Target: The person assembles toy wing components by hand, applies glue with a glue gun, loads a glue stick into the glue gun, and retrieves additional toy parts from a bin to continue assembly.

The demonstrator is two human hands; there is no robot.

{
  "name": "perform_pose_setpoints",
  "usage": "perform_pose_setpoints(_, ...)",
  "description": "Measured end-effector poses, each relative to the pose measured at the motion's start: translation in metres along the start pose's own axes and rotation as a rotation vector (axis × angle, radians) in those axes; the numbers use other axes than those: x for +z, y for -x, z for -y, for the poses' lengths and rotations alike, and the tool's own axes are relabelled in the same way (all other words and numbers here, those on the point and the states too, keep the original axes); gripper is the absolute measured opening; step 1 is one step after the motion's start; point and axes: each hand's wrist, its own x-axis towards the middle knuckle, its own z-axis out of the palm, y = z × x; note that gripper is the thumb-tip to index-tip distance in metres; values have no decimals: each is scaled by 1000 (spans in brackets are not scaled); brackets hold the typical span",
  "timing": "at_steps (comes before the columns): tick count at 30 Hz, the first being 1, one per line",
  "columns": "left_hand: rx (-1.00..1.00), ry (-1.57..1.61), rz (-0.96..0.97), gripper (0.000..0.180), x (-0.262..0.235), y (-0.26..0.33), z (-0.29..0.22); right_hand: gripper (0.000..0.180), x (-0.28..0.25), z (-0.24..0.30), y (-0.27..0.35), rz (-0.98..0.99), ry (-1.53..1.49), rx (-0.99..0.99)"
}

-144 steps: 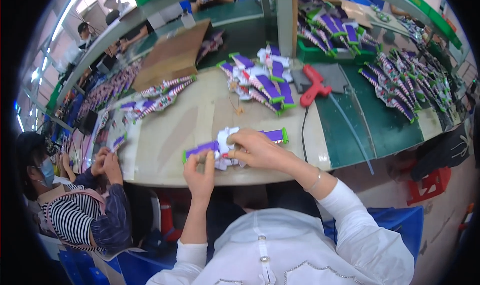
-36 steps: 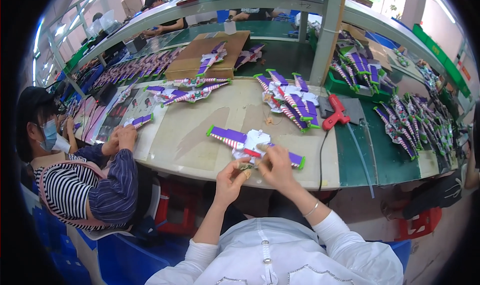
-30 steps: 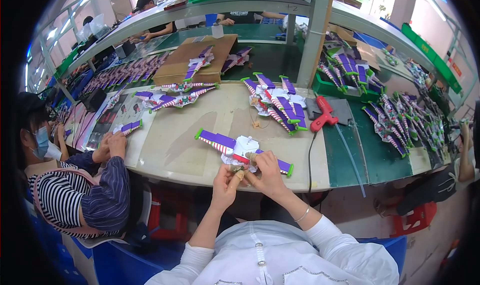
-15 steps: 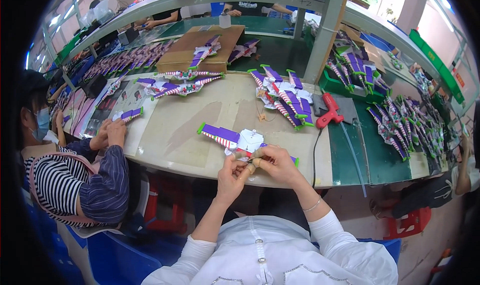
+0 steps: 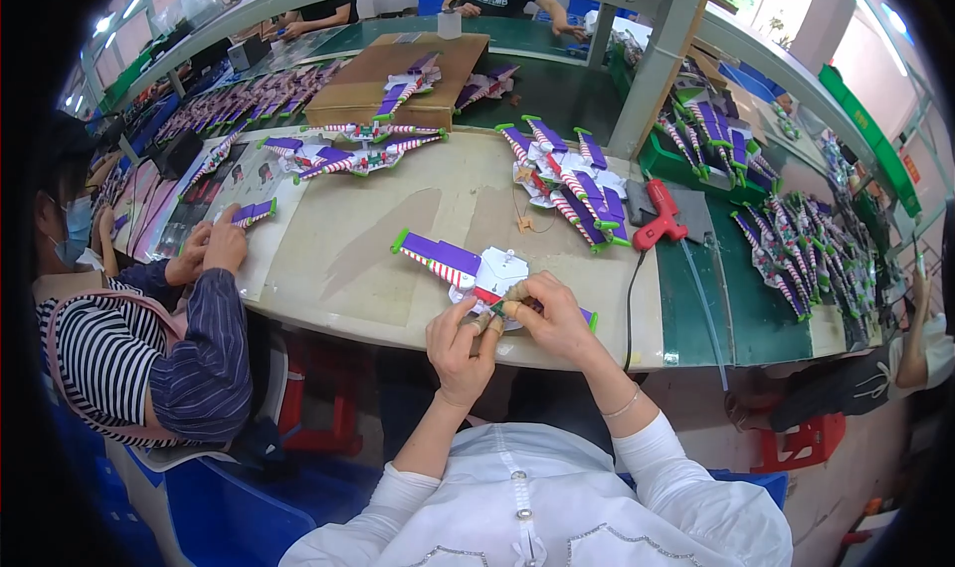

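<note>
At the table's near edge lies a winged toy part [image 5: 497, 270], with a white body, purple wings, red-and-white striped edges and green tips. My left hand [image 5: 462, 356] closes on its near side, thumb and fingertips pinched at the red middle section. From the other side my right hand [image 5: 553, 320] grips the same spot, covering most of the right wing. Tan covers wrap some of my fingertips. Something small and dark green shows between the fingers; its kind is hidden.
A red glue gun [image 5: 661, 217] with a cord lies to the right. Stacked winged parts [image 5: 577, 184] sit behind my hands, more [image 5: 353, 155] to the left. A brown carton [image 5: 348, 90] stands at the back, a green bin [image 5: 686, 169] back right. A co-worker [image 5: 189, 358] works at left.
My left hand has shifted slightly down and left, and its fingers have rearranged at the toy's near side. The right fingers have lifted a little. The co-worker's hands have moved up slightly.
</note>
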Motion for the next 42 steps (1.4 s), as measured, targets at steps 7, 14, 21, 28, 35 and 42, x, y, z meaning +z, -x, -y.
perform_pose_setpoints(7, -145, 107, 54, 24, -1, 3, 1, 14, 18, 5, -8, -58, 260, -113)
perform_pose_setpoints(14, -147, 118, 54, 19, 0, 4, 7, 9, 25, 5, -12, -134, 343, -119)
perform_pose_setpoints(21, -57, 103, 58, 17, -1, 0, 7, 9, 25, 8, -12, -108, 411, -140)
perform_pose_setpoints(28, -8, 128, 166, 14, -12, -3, 7, 10, 26, 31, -15, -20, 732, -241)
perform_pose_setpoints(35, -258, 239, 105, 13, -26, -10, 2, 12, 22, 31, -20, 122, 853, -341)
perform_pose_setpoints(42, -348, -24, 93, 30, 6, -35, 19, 11, 17, 20, -12, 67, 506, -207)
